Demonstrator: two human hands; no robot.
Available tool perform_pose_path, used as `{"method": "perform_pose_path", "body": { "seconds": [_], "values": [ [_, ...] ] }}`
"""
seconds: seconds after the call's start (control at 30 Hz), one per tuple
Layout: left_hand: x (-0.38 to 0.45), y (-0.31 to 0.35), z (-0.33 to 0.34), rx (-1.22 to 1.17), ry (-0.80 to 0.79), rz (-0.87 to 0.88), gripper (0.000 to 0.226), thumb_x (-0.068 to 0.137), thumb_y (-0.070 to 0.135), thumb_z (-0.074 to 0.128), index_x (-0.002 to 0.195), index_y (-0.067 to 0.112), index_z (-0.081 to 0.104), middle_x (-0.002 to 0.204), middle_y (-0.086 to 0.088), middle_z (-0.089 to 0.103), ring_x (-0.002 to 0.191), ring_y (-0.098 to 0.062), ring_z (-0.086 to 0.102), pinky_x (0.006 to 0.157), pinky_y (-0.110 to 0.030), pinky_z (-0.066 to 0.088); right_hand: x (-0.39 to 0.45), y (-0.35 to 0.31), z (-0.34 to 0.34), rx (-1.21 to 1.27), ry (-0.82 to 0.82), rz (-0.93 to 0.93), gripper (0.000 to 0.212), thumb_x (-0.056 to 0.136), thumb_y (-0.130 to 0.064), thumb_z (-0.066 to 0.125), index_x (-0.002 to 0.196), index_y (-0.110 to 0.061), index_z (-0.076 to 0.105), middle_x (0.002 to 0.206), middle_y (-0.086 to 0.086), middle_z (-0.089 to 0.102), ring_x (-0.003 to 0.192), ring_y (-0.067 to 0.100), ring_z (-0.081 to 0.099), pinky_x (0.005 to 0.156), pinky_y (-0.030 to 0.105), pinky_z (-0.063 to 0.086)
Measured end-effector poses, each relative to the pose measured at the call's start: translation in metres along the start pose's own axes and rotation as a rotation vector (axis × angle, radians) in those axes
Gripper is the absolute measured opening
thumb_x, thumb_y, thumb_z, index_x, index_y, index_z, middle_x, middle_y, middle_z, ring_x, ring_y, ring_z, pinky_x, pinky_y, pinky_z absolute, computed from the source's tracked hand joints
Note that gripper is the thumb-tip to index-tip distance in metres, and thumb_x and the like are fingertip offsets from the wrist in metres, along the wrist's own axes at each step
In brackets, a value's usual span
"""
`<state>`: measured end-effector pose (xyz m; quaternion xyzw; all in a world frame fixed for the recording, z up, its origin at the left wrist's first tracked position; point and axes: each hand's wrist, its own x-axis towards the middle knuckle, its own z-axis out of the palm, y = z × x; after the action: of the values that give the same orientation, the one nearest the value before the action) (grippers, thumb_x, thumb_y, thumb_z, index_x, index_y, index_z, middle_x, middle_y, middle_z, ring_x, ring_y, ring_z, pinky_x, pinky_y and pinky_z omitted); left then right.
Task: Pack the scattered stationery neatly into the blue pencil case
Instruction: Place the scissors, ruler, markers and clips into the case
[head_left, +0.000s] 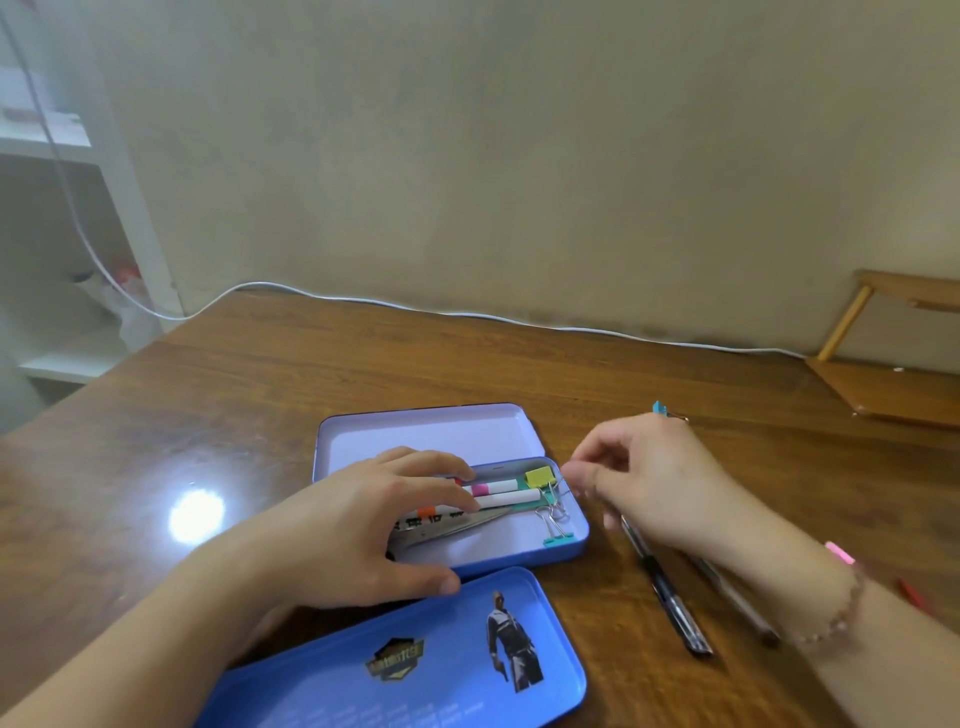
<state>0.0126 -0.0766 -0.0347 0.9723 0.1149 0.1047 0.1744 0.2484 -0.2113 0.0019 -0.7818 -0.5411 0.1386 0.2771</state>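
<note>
The blue tin pencil case (577, 540) lies open mid-table. Inside it are two white markers (500, 488), a pair of scissors (460, 527), a yellow binder clip (539, 475) and a teal binder clip (560, 540). My left hand (363, 530) rests over the tray's left part, fingertips on the markers, thumb at the front wall. My right hand (649, 483) hovers just right of the case, fingers apart and holding nothing. Two pens (670, 592) lie on the table under that hand. A blue binder clip (661, 408) peeks out behind it.
The case's blue printed lid (415, 660) lies in front of the tray, and a lilac inner lid (426, 431) lies behind it. A pink item (839, 552) and a red one (914, 592) sit by my right wrist. A white cable (467, 314) runs along the wall.
</note>
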Motion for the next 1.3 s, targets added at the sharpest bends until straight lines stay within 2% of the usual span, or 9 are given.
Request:
{"method": "perform_pose_path", "body": {
  "seconds": [0.07,0.13,0.43,0.6,0.9,1.03,1.13,1.23,1.3],
  "values": [
    [0.000,0.000,0.000,-0.010,0.002,0.000,0.059,0.077,0.063,0.067,0.130,0.044,0.053,0.143,0.031,0.036,0.130,0.015,0.028,0.099,0.003,0.017,-0.001,-0.004,0.010,-0.146,0.022,0.026,0.020,0.085,-0.039,0.070,0.069,-0.028,0.069,0.050,-0.018,0.064,0.041,0.000,0.060,0.044,0.022,0.045],
    [0.000,0.000,0.000,-0.005,0.003,0.002,0.058,0.077,0.062,0.067,0.130,0.044,0.054,0.143,0.030,0.036,0.131,0.012,0.030,0.101,0.000,0.020,0.000,-0.006,0.014,-0.272,0.060,0.045,0.025,0.082,-0.046,0.071,0.063,-0.030,0.067,0.048,-0.015,0.061,0.048,-0.011,0.057,0.044,0.018,0.037],
    [0.000,-0.001,0.001,0.012,0.004,0.009,0.058,0.077,0.063,0.066,0.130,0.042,0.054,0.145,0.029,0.037,0.132,0.010,0.030,0.103,-0.005,0.025,0.001,-0.004,0.021,-0.306,0.099,0.014,0.028,0.074,-0.046,0.074,0.058,-0.028,0.061,0.059,-0.014,0.059,0.062,0.004,0.054,0.048,0.025,0.036],
    [0.001,0.000,0.001,0.014,0.009,0.007,0.059,0.077,0.063,0.065,0.130,0.042,0.054,0.145,0.028,0.037,0.133,0.006,0.032,0.107,-0.022,0.035,0.002,-0.004,0.022,-0.351,0.098,-0.009,0.024,0.075,-0.047,0.070,0.063,-0.030,0.058,0.054,-0.012,0.054,0.058,0.003,0.050,0.048,0.026,0.035],
    [0.000,0.000,0.001,0.012,0.013,0.006,0.061,0.075,0.066,0.064,0.130,0.044,0.052,0.146,0.031,0.034,0.133,0.006,0.033,0.108,-0.028,0.038,0.002,0.004,0.022,-0.316,-0.047,-0.063,0.016,0.075,-0.048,0.072,0.080,-0.036,0.062,0.065,-0.011,0.059,0.064,0.004,0.055,0.057,0.030,0.051],
    [0.001,0.001,0.000,0.012,0.015,0.010,0.059,0.075,0.064,0.064,0.130,0.045,0.052,0.146,0.032,0.032,0.132,0.006,0.036,0.108,-0.025,0.038,0.020,0.024,0.004,-0.114,0.120,-0.083,0.009,0.078,-0.038,0.072,0.073,-0.037,0.065,0.066,-0.012,0.064,0.062,0.002,0.057,0.059,0.028,0.048],
    [0.004,0.005,-0.001,0.032,0.031,0.018,0.057,0.074,0.059,0.066,0.128,0.044,0.054,0.143,0.031,0.037,0.127,0.003,0.044,0.105,-0.026,0.041,0.051,0.053,-0.022,-0.246,0.258,0.011,0.017,0.087,-0.024,0.066,0.092,-0.040,0.065,0.093,-0.011,0.068,0.087,0.012,0.062,0.076,0.031,0.049],
    [0.005,0.009,-0.001,0.044,0.045,0.021,0.056,0.074,0.055,0.066,0.127,0.044,0.055,0.142,0.030,0.038,0.123,0.001,0.048,0.102,-0.025,0.042,0.077,0.086,-0.033,-0.463,0.169,0.226,0.036,0.093,-0.027,0.057,0.130,-0.029,0.057,0.132,0.002,0.059,0.123,0.027,0.048,0.095,0.042,0.047],
    [0.004,0.008,-0.002,0.045,0.034,0.016,0.057,0.074,0.056,0.066,0.128,0.044,0.054,0.143,0.030,0.037,0.125,0.001,0.047,0.103,-0.026,0.042,0.085,0.098,-0.032,-0.504,0.108,0.317,0.041,0.094,-0.038,0.056,0.133,-0.025,0.054,0.134,0.003,0.057,0.127,0.028,0.044,0.092,0.043,0.047]
  ]
}}
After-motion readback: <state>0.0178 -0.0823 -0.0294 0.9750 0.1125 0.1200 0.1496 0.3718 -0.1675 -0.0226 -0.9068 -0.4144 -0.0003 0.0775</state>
